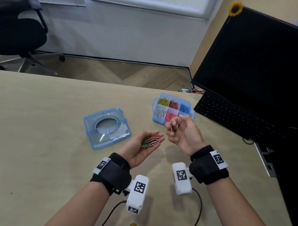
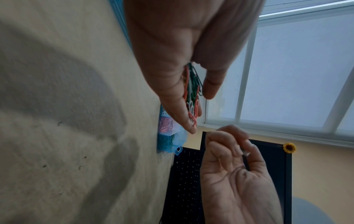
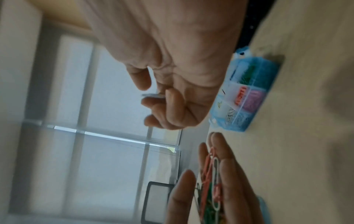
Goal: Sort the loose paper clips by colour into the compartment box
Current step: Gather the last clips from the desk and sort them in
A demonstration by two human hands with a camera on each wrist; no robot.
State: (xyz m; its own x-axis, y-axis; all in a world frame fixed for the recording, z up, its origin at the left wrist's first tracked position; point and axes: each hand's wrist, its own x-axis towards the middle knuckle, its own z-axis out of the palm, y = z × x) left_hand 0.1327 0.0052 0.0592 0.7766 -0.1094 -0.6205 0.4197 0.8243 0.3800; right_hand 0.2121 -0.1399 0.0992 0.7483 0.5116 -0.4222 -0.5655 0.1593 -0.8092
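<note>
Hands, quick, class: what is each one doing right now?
Left hand: open, palm up, carrying pink and green paper clips.
Right hand: fingers curled, pinching one paper clip.

The clips (image 1: 149, 142) in my left hand (image 1: 138, 151) are pink, green and white, and both my wrists wear black bands with black-and-white square code tags. The pale blue compartment box (image 1: 173, 109) shows yellow, red, blue, white and pink clips; its lid (image 1: 107, 127) is the same translucent blue, on the beige table (image 1: 38, 122). A yellow sunflower (image 1: 236, 8) tops the black monitor (image 1: 257, 64).
</note>
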